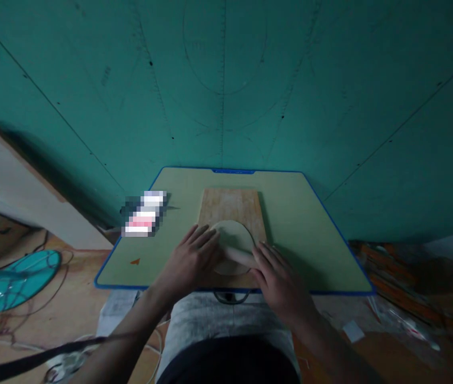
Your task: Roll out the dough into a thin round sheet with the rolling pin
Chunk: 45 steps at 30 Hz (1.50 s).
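A round, flat sheet of dough [230, 232] lies on a wooden board [230, 200]. Across the dough, slightly slanted, rests a pale rolling pin [240, 257]. Its left end disappears under my left hand [198, 253], whose fingers are bent over it near the dough's left edge. My right hand [276, 269] has its fingers over the pin's other end, at the right edge of the dough. Both palms face down, and the hands hide the ends of the pin.
The board sits on a pale green folding table [302, 234] with a blue rim, against a green wall [226, 69]. A blurred-out object [144, 213] and a small orange mark [135, 261] are on its left. A turquoise fan base [22, 280] and cables lie on the floor.
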### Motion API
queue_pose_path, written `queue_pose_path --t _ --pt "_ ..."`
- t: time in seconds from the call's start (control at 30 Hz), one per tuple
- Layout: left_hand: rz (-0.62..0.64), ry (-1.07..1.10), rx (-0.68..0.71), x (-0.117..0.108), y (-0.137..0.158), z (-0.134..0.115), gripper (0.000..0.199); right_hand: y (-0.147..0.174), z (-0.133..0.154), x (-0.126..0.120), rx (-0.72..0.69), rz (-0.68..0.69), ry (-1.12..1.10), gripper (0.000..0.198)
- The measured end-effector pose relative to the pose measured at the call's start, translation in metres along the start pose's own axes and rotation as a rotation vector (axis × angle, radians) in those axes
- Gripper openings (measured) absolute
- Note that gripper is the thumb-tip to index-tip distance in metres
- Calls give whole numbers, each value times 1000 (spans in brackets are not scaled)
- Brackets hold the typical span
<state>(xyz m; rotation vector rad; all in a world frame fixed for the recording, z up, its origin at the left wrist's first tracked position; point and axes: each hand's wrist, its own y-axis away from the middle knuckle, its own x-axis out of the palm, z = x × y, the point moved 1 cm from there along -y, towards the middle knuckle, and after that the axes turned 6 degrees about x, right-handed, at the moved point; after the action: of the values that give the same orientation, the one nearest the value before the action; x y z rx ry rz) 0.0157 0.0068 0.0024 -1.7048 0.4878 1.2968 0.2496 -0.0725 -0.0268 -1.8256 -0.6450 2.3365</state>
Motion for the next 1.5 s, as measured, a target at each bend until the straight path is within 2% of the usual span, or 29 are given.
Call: queue_pose_path --t 0.1,0.23,0.43,0.53,0.63,0.77,0.83,0.93,1.0,1.07,1.2,1.3,1.4,1.5 --pt "71 -54 -92 18 -26 1 49 -3 0 -1 18 20 28 49" --pt "196 -53 -88 36 -67 10 49 -11 -8 -5 51 50 32 49" --pt "340 11 -118 57 -131 20 56 -32 -45 2 184 29 31 46" --pt "392 33 -147 65 -153 19 63 -39 -59 6 284 53 30 44" --pt "375 36 -134 63 -150 19 61 -34 -52 5 333 53 11 46" --pt "273 32 -3 47 -100 21 56 -9 1 -3 194 56 -102 54" --pt "219 31 20 38 -73 25 56 0 30 -8 122 83 -120 57" --pt "223 38 28 32 -62 27 55 2 50 -12 105 109 -115 60" --pt "257 50 31 38 -79 25 53 -1 42 -12 137 120 -101 63" --pt "305 75 29 49 -108 20 53 -4 23 -11 183 129 -87 63" --pt "401 146 14 74 -168 7 63 -5 -18 -11 277 138 -38 51" --pt "413 166 13 85 -194 -2 65 -4 -37 -10 324 159 -8 51" --pt "389 163 12 86 -199 -5 63 0 -43 -7 387 133 22 54" --pt "343 135 -38 74 -174 1 58 7 -33 -5 371 84 20 56"
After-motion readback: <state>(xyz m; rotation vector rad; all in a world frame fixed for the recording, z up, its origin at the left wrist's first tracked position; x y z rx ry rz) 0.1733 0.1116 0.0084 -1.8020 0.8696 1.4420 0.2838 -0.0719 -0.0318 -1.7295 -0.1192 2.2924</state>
